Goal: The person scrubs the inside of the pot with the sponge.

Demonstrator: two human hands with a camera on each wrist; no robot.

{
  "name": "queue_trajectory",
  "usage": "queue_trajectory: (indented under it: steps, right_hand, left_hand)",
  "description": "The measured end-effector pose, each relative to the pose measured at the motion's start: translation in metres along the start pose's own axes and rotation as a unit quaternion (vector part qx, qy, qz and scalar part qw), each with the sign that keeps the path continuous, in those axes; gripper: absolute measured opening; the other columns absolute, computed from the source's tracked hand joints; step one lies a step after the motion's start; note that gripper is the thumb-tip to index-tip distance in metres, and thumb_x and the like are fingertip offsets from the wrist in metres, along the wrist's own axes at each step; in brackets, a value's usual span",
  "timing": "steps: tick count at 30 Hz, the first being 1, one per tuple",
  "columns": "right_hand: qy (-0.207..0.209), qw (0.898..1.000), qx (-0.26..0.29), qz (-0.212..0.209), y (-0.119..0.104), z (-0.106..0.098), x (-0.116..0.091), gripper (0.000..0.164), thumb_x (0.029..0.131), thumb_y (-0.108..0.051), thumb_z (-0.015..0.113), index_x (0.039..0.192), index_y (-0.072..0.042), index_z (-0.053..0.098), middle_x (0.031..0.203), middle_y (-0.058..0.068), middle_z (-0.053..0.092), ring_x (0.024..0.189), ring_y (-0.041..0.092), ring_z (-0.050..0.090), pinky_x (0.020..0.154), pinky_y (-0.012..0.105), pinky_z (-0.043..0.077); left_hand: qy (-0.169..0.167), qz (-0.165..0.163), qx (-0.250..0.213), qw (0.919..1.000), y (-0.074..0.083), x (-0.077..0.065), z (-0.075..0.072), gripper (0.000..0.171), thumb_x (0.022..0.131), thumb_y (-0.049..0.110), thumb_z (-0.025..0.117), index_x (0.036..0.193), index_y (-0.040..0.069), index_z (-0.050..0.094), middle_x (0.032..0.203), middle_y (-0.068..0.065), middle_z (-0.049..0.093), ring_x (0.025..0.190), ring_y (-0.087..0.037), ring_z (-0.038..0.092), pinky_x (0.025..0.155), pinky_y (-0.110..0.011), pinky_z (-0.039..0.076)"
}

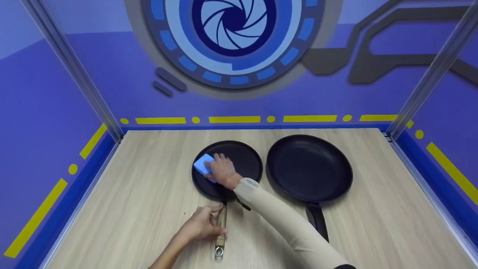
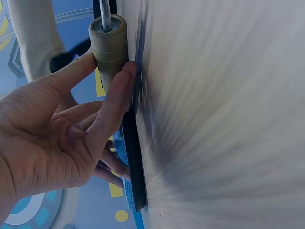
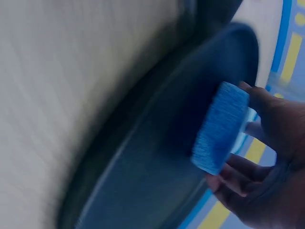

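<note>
A shallow black pan [image 1: 246, 160] lies on the table with its wooden handle [image 1: 220, 239] toward me. My left hand [image 1: 201, 224] grips that handle from the left, its thumb and fingers on either side of the wood [image 2: 108, 45] in the left wrist view. Over the pan's left part, my right hand [image 1: 223, 171] holds a blue sponge [image 1: 203, 164]. The right wrist view shows the sponge [image 3: 221, 126] pinched between thumb and fingers, close over the dark pan surface. My right forearm, in a pale sleeve [image 1: 276, 213], crosses above the table and hides the pan's lower right edge.
Right of the first pan stands a deeper black frying pan [image 1: 310, 168], its black handle [image 1: 318, 222] partly behind my sleeve. The wooden table [image 1: 123, 209] is bounded by blue printed panels [image 1: 239, 104] at the back and both sides, with metal posts [image 1: 425, 78] at the corners.
</note>
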State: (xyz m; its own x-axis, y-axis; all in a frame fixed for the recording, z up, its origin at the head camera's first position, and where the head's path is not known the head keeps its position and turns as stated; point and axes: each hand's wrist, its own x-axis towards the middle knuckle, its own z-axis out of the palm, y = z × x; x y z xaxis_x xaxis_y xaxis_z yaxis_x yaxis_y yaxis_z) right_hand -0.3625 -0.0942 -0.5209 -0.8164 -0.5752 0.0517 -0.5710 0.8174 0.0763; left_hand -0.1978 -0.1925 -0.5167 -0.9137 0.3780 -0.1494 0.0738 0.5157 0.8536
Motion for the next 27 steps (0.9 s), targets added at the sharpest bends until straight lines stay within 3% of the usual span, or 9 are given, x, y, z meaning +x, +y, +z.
queue_trajectory:
  steps: [3, 11, 21, 27]
  right_hand:
    - [0.01, 1.0, -0.001, 0.017, 0.004, 0.005, 0.005, 0.049, 0.099, -0.051, 0.062, 0.142, -0.029, 0.059, 0.127, 0.011, 0.062, 0.115, 0.027, 0.059, 0.093, 0.039, 0.059]
    - [0.005, 0.998, 0.004, 0.065, 0.021, 0.013, 0.013, 0.048, 0.103, -0.048, 0.057, 0.145, -0.025, 0.054, 0.133, 0.012, 0.059, 0.12, 0.03, 0.057, 0.1, 0.043, 0.056]
    - [0.012, 0.991, 0.014, 0.13, 0.059, 0.014, 0.007, 0.05, 0.104, -0.042, 0.057, 0.145, -0.016, 0.054, 0.132, 0.019, 0.058, 0.124, 0.035, 0.054, 0.103, 0.045, 0.052]
    - [-0.027, 0.991, 0.023, 0.127, 0.077, 0.004, -0.003, 0.043, 0.107, -0.033, 0.053, 0.144, -0.012, 0.054, 0.133, 0.023, 0.057, 0.126, 0.038, 0.055, 0.104, 0.046, 0.054]
  left_hand:
    - [0.0, 0.006, -0.006, 1.0, 0.0, -0.004, 0.003, 0.081, 0.077, 0.005, 0.088, 0.143, -0.017, 0.046, 0.066, -0.013, 0.07, 0.053, -0.004, 0.057, 0.047, -0.015, 0.046]
    - [-0.017, -0.032, -0.03, 0.9989, 0.004, -0.009, 0.01, 0.083, 0.079, 0.005, 0.087, 0.148, -0.011, 0.043, 0.067, 0.0, 0.064, 0.052, -0.006, 0.058, 0.051, -0.035, 0.062]
    - [-0.027, -0.072, -0.044, 0.9961, 0.005, -0.005, 0.008, 0.085, 0.084, 0.009, 0.083, 0.154, -0.002, 0.037, 0.067, 0.001, 0.063, 0.053, -0.006, 0.056, 0.048, -0.023, 0.056]
    - [-0.02, -0.081, -0.031, 0.996, 0.003, -0.004, 0.002, 0.083, 0.086, 0.01, 0.082, 0.155, -0.001, 0.036, 0.066, 0.001, 0.065, 0.05, -0.006, 0.054, 0.048, -0.023, 0.055]
